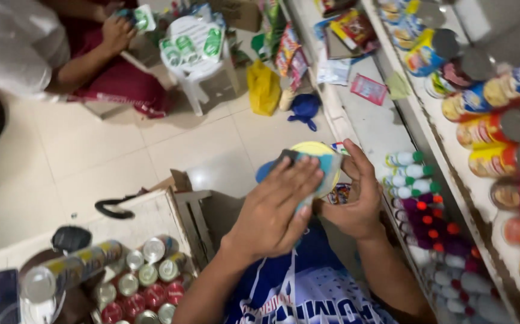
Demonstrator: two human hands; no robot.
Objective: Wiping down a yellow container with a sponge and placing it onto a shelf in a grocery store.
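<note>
Can (320, 157) half-hidden under hands (275, 207)

Pale tiled floor (92, 162) — a white plastic stool (197, 66), yellow bag (263, 87) and blue bag (305, 108) on it. Wooden crate (164, 210) holds tins (146, 282) packed upright. Shelves (380, 129) at right — small bottles (407, 174) in rows, canisters (494, 129) lying on their sides above.

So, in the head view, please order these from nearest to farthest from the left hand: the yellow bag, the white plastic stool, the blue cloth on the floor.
From the left hand:
1. Blue cloth, on the floor above it.
2. Yellow bag, just beyond, slightly left.
3. White plastic stool, farthest, upper left.
</note>
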